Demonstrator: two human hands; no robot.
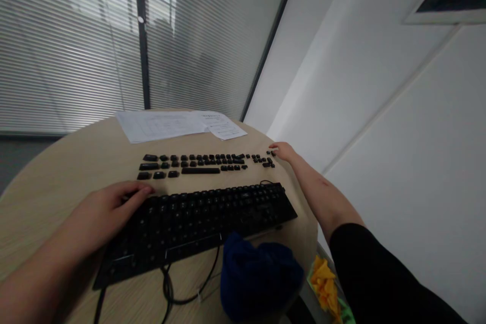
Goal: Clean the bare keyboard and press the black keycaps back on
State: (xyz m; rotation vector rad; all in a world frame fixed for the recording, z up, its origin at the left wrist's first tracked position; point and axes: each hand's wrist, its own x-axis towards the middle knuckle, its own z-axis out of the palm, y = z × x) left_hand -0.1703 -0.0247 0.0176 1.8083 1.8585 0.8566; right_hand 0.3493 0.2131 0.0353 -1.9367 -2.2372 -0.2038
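Observation:
A black keyboard point(212, 215) lies slantwise on the table, many of its keys in place and some patches bare. My left hand point(114, 207) is closed at its upper left corner, thumb and forefinger near each other; the other fingers are partly hidden. Beyond the keyboard, loose black keycaps point(200, 170) are laid out in rows, a long space bar among them. At the right end of these rows my right hand point(284, 152) reaches down to the table, fingertips closed about a small keycap point(273, 154).
Printed sheets of paper point(167, 125) lie at the far side of the round wooden table point(76, 157). A dark blue cloth bundle point(261, 278) sits at the near edge, beside a black cable point(170, 288). Yellow crumpled material point(324, 283) is below the table at right, near the white wall.

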